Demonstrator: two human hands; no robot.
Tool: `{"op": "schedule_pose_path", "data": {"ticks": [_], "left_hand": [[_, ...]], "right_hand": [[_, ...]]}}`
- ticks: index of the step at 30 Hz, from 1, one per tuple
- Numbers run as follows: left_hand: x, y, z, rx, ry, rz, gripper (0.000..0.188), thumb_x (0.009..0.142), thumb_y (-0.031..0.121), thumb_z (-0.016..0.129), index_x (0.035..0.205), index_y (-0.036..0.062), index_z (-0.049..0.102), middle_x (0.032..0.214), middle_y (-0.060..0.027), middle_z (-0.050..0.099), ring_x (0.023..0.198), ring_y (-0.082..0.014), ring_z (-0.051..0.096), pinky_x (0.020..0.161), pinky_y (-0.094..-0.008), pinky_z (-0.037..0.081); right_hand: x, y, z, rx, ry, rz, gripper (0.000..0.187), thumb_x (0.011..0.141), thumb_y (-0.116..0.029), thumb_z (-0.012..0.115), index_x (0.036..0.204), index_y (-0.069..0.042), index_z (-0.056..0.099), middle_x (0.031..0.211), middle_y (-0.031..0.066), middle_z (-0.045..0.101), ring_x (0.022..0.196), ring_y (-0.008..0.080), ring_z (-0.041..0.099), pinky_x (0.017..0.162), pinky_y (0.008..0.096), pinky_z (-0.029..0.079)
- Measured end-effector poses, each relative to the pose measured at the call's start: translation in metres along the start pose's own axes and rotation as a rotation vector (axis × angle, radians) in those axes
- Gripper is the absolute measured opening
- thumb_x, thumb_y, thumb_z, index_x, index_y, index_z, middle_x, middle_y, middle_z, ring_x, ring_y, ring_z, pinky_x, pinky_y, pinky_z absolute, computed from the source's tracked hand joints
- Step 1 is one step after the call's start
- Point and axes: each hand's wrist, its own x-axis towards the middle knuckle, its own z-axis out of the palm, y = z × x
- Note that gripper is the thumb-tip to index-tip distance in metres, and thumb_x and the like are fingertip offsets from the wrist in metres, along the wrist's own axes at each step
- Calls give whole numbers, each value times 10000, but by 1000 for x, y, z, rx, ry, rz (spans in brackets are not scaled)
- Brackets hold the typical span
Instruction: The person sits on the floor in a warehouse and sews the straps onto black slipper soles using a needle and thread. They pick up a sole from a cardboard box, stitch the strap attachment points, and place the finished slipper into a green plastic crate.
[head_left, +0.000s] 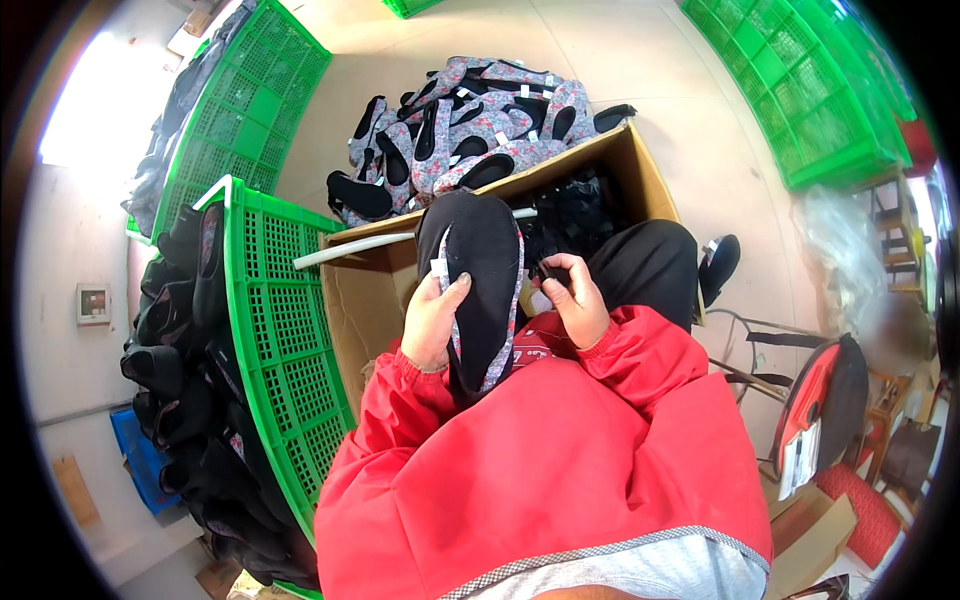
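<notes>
Black slipper (pixel 487 270) lies between both hands. Left hand (pixel 432 322) grips its left edge; right hand (pixel 578 308), half-curled, sits beside its right edge, grasp indeterminable.

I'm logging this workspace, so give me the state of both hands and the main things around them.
Left hand: closed on the black slipper, thumb on top
Right hand: fingers bent in a pinch; contact with slipper unclear
Black slipper: held, floral trim along its edges
Cardboard box: open, dark items inside
Near left green crate: filled with dark shoes
Floral slippers: heaped on the floor
</notes>
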Motion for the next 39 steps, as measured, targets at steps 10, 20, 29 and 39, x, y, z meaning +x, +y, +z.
{"op": "schedule_pose_path", "data": {"ticks": [10, 20, 29, 39], "left_hand": [[-2, 0, 3, -52, -3, -16, 224, 1008, 121, 556, 1193, -4, 564, 1046, -91, 688, 847, -164, 687, 735, -290, 574], [-2, 2, -2, -85, -38, -89, 238, 1006, 101, 549, 1225, 9, 560, 1090, -52, 665, 931, -134, 645, 831, -287, 528], [-3, 4, 1, -77, -27, -91, 249, 1001, 103, 557, 1233, 11, 558, 1089, -40, 663, 937, -124, 636, 840, -284, 518], [-2, 0, -4, -58, -45, -83, 246, 993, 104, 572, 1221, 12, 568, 1074, -29, 662, 929, -116, 633, 836, -274, 512]], "right_hand": [[8, -21, 13, -97, 54, -8, 380, 914, -227, 719, 1178, -1, 566, 1044, 99, 664, 950, 152, 631, 874, 289, 490], [9, -15, 17, 67, 12, 20, 356, 924, -195, 709, 1191, -8, 566, 1077, 74, 653, 967, 137, 614, 890, 290, 486], [11, -22, 20, 10, 28, -30, 345, 937, -182, 689, 1202, -3, 558, 1106, 83, 650, 1002, 145, 616, 909, 291, 482], [15, -19, 20, -103, 83, -104, 315, 937, -199, 686, 1157, 2, 583, 1054, 114, 670, 962, 177, 646, 873, 293, 494]]}}
